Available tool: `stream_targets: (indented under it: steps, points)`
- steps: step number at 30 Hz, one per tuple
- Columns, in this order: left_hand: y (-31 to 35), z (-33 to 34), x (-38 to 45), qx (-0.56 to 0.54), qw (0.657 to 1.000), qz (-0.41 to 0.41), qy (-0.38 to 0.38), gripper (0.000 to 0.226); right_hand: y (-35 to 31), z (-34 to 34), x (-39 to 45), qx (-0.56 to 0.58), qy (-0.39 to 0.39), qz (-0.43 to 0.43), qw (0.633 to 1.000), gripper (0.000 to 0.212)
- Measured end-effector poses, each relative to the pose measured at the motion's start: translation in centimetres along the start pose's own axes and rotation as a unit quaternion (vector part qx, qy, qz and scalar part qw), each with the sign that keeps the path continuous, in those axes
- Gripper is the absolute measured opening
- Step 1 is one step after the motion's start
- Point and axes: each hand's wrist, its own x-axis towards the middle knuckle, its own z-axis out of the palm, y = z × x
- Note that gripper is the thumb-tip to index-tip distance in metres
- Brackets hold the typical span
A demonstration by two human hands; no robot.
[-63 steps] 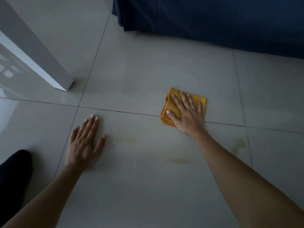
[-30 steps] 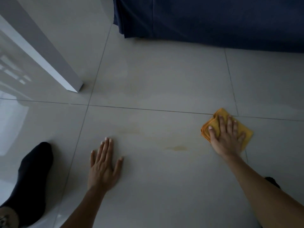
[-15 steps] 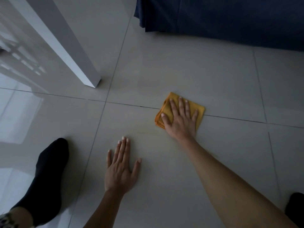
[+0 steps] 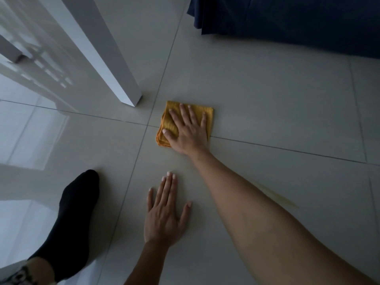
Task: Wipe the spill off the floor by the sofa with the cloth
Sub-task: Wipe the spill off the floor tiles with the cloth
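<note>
A folded orange cloth (image 4: 168,122) lies flat on the pale floor tiles where four tiles meet. My right hand (image 4: 188,132) presses down on it with fingers spread, covering most of its right half. My left hand (image 4: 164,214) rests flat on the tile nearer to me, fingers apart, holding nothing. A faint yellowish streak of the spill (image 4: 277,196) shows on the tile to the right of my right forearm. The dark blue sofa (image 4: 298,21) fills the top right.
A white furniture leg (image 4: 123,83) stands on the floor just left of the cloth. My foot in a black sock (image 4: 74,219) is planted at the lower left. Glossy tiles reflect window light on the left.
My right hand has slid the cloth leftward, towards the white leg and onto the tile joint. My left hand stays flat on the floor. The view has shifted left.
</note>
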Motion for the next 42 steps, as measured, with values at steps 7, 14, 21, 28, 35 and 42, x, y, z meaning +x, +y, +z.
stream_targets:
  steps: [7,14,21,28,35,42]
  points:
    - [-0.3,0.0,0.1,0.018,1.000,0.000,-0.011,0.077,0.8,0.6,-4.3,-0.008,-0.008,-0.041,0.999,0.072]
    - [-0.2,-0.1,0.0,0.016,1.000,0.007,0.009,0.078,6.7,-0.7,-9.0,-0.014,0.016,0.023,1.000,0.071]
    - [0.0,0.0,0.0,0.021,0.999,0.009,0.024,0.080,16.6,-2.9,-12.8,-0.027,0.030,0.124,0.991,0.070]
    - [0.0,0.1,-0.1,0.021,0.999,0.010,0.038,0.080,26.1,-5.1,-17.6,-0.040,0.038,0.216,0.975,0.071]
    - [-0.1,0.4,0.0,0.033,0.999,0.010,0.040,0.080,31.6,-6.3,-23.3,-0.022,0.055,0.307,0.950,0.075]
    - [0.0,0.1,-0.3,0.030,0.999,0.018,0.025,0.081,29.0,-4.9,-28.1,-0.011,0.055,0.350,0.935,0.076]
